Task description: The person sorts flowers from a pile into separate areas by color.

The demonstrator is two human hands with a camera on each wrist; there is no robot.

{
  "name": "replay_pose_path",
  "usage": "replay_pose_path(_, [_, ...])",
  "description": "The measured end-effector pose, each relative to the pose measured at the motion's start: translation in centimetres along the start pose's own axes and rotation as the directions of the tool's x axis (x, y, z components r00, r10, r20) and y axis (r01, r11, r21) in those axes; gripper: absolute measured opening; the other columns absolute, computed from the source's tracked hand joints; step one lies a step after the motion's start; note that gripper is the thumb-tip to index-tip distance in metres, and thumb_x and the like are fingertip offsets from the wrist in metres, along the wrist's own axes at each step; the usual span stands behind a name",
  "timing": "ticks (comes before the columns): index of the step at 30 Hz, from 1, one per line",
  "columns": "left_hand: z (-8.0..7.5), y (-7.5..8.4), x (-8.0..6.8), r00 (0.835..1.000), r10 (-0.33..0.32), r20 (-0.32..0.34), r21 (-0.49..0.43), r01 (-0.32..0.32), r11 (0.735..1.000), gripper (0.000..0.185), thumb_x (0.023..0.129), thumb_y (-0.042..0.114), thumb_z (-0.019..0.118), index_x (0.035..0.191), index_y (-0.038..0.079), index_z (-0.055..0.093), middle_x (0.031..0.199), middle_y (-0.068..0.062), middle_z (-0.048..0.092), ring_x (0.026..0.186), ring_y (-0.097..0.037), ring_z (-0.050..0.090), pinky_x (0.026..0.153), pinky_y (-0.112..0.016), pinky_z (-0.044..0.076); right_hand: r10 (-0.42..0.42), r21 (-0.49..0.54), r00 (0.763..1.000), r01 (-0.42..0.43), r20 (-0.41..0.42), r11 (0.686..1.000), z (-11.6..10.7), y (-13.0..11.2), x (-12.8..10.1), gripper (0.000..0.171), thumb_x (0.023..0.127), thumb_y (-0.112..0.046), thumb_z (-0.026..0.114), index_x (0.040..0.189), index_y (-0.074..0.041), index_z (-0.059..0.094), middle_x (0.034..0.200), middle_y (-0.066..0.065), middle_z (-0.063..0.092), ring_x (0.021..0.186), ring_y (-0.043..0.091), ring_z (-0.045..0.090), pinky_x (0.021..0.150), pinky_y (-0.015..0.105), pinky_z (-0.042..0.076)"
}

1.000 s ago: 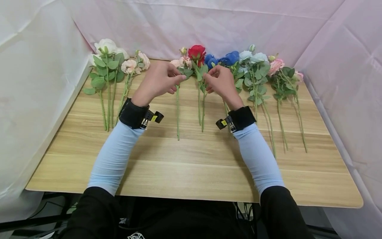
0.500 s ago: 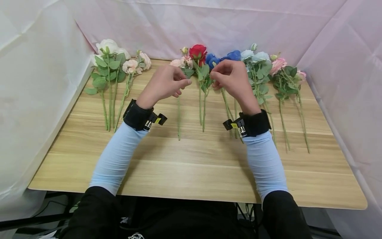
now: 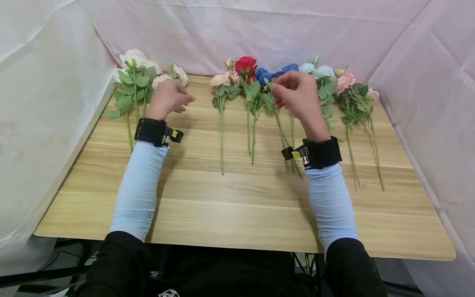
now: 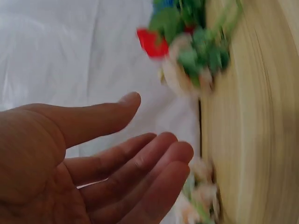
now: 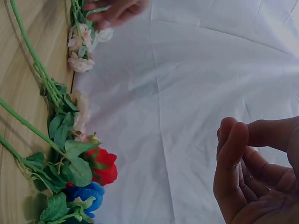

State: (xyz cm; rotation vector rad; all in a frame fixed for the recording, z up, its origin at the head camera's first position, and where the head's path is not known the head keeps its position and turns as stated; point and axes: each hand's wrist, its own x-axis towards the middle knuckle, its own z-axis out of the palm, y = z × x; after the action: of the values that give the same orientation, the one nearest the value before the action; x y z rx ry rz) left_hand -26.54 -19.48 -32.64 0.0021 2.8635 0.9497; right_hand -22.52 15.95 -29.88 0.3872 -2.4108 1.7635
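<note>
Landmark: the red rose [image 3: 245,65], lying near the back edge of the wooden table [image 3: 241,206] with its stem toward the person.
Left hand [image 3: 168,98]: well to the left of the red rose, over the peach flower stem [image 3: 163,80]; fingers relaxed and spread, nothing held (the left wrist view shows an open palm [image 4: 93,158], though blurred).
Right hand [image 3: 297,95]: just right of the red rose, above the blue rose stem [image 3: 283,123]; fingers curled loosely with thumb and fingertips near each other, and the right wrist view shows nothing between them.
Blue rose [image 3: 276,72]: immediately right of the red rose, head partly hidden behind the right hand.
Pale pink stem [image 3: 221,123]: just left of the red rose, lying free.
White flowers [image 3: 135,60]: far left of the red rose, beyond the left hand.
Light blue and pink stems [image 3: 346,86]: right of the red rose, past the right hand.
</note>
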Motion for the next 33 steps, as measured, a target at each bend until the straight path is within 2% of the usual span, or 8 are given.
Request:
replay_pose_path(3, [-1.2,-2.7,0.3,0.986,-0.075,-0.146,0.096,0.09,0.991,0.036,0.095,0.036,0.074,0.099,0.001,0.077,0.079,-0.015,0.076,0.067,-0.023,0.069,0.076,-0.039,0.056,0.002,0.002,1.0,-0.002,-0.005,1.0,-0.2,0.0,0.1,0.015,0.098,-0.017,0.071,0.108,-0.007,0.074,0.089,0.003,0.07,0.07,0.023,0.069,0.067,0.028,0.061])
replay_pose_path(5, [-1.8,-4.2,0.4,0.964,-0.129,-0.232,0.158,0.168,0.973,0.037,0.093,0.034,0.076,0.078,0.001,0.068,0.058,-0.007,0.059,0.064,-0.026,0.058,0.066,-0.039,0.048,0.007,0.005,1.0,-0.007,-0.003,1.0,-0.2,-0.1,0.1,0.015,0.098,-0.018,0.071,0.108,-0.007,0.073,0.09,0.002,0.07,0.071,0.023,0.069,0.067,0.028,0.061])
replay_pose_path(7, [-2.2,-5.3,0.4,0.946,-0.187,-0.266,0.2,0.244,0.949,0.042,0.091,0.035,0.076,0.071,0.004,0.055,0.054,0.002,0.045,0.065,-0.023,0.05,0.059,-0.038,0.043,0.005,0.0,1.0,-0.005,0.001,1.0,-0.2,-0.1,0.1,0.017,0.098,-0.018,0.071,0.109,-0.006,0.073,0.09,0.003,0.069,0.071,0.022,0.069,0.067,0.028,0.061])
replay_pose_path(12, [-2.4,-7.2,0.6,0.941,-0.304,-0.15,0.254,0.334,0.908,0.036,0.095,0.036,0.069,0.09,0.001,0.064,0.056,-0.002,0.056,0.072,-0.031,0.062,0.057,-0.041,0.049,-0.002,0.002,1.0,0.002,0.007,1.0,0.1,-0.2,0.0,0.02,0.098,-0.018,0.071,0.11,-0.002,0.072,0.089,0.004,0.069,0.07,0.025,0.069,0.066,0.028,0.06])
replay_pose_path(14, [-2.2,-7.6,0.9,0.939,-0.325,-0.108,0.267,0.342,0.901,0.034,0.096,0.033,0.064,0.098,-0.001,0.065,0.071,-0.011,0.066,0.085,-0.037,0.066,0.064,-0.046,0.052,-0.004,0.006,1.0,0.004,0.006,1.0,0.2,-0.2,0.0,0.021,0.098,-0.018,0.071,0.11,-0.001,0.072,0.089,0.004,0.069,0.07,0.026,0.069,0.066,0.028,0.06])
replay_pose_path(19, [-1.8,-7.8,1.3,0.938,-0.333,-0.09,0.289,0.345,0.893,0.03,0.095,0.03,0.064,0.095,0.0,0.062,0.097,-0.022,0.064,0.104,-0.044,0.063,0.067,-0.048,0.052,0.018,0.021,1.0,-0.018,0.015,1.0,0.3,0.0,-0.2,0.02,0.098,-0.02,0.072,0.112,-0.005,0.073,0.092,0.005,0.07,0.072,0.023,0.069,0.07,0.032,0.061])
replay_pose_path(25, [-1.2,-7.7,1.4,0.941,-0.331,-0.075,0.276,0.338,0.9,0.038,0.092,0.038,0.075,0.093,0.001,0.065,0.066,-0.007,0.059,0.09,-0.037,0.063,0.066,-0.044,0.051,0.025,0.023,1.0,-0.025,0.015,0.999,0.4,0.0,-0.1,0.018,0.099,-0.018,0.071,0.111,-0.004,0.073,0.089,0.004,0.07,0.071,0.026,0.069,0.066,0.03,0.06])
replay_pose_path(33, [-0.8,-7.3,1.5,0.948,-0.309,-0.071,0.256,0.317,0.913,0.047,0.095,0.032,0.072,0.119,-0.007,0.064,0.089,-0.018,0.063,0.1,-0.041,0.062,0.087,-0.059,0.056,0.037,0.025,0.999,-0.037,0.021,0.999,0.4,-0.1,-0.1,0.017,0.099,-0.021,0.072,0.11,-0.007,0.072,0.091,0.007,0.07,0.072,0.026,0.069,0.067,0.03,0.061])
